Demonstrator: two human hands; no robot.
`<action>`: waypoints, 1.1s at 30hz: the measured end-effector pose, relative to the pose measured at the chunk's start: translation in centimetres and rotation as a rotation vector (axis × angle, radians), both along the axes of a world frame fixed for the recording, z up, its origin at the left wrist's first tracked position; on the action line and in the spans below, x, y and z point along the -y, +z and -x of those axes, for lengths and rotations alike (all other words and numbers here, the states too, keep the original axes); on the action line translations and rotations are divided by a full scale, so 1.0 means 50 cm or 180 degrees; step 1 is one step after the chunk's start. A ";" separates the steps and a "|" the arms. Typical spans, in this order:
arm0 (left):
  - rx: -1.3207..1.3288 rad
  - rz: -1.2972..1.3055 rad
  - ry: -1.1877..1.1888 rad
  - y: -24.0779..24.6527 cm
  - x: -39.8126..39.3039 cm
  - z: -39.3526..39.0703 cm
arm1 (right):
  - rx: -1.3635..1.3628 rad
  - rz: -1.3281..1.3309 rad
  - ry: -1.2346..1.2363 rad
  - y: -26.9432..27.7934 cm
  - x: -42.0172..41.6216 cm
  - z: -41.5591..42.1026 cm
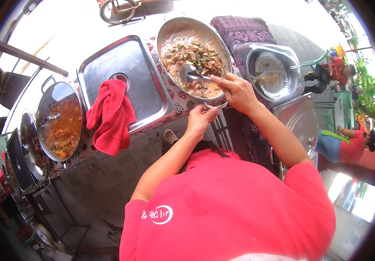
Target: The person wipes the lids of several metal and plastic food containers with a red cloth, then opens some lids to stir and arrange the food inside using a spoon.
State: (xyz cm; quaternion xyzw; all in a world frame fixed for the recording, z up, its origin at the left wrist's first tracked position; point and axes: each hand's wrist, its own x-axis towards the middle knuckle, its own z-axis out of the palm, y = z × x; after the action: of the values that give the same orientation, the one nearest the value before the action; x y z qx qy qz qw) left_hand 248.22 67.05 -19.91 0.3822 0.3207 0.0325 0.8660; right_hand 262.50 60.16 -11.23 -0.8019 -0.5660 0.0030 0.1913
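An oval metal pan (pixel 187 20) of stew stands in front of me, with meat and green vegetable pieces (pixel 203 58) heaped in a pale brown sauce. My right hand (pixel 236 89) grips a metal serving spoon (pixel 186 72), whose bowl rests in the sauce at the pan's near side. At the near rim, my left hand (pixel 202 119) pinches the pan's loop handle (pixel 220 106) between thumb and fingers.
Left of the pan is a rectangular steel lid (pixel 99 62) with a red cloth (pixel 112 114) over its near edge. Lidded pots (pixel 60 124) continue leftward. A clear-covered basin (pixel 275 94) stands at right. Two people (pixel 337 70) are farther right.
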 end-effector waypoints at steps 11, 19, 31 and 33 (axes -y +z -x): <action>-0.0251 -0.0097 -0.0177 -0.009 0.013 0.047 | -0.0854 -0.0713 -0.0978 0.005 0.042 0.002; -0.0424 0.0098 -0.0007 0.007 0.042 0.066 | -0.1240 -0.1273 -0.1353 -0.126 0.116 -0.021; -0.0657 0.0088 0.0434 0.016 0.068 0.225 | -0.1081 -0.1014 -0.1510 -0.240 0.134 -0.086; -0.0533 0.0149 0.0577 0.011 0.056 0.277 | -0.1792 -0.1408 -0.1470 -0.199 0.101 -0.088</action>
State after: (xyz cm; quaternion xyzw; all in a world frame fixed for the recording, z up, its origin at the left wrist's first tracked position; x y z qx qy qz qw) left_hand 234.38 64.23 -19.35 0.3327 0.4259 0.0710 0.8384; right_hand 266.89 55.13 -21.21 -0.8152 -0.2842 0.0575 0.5014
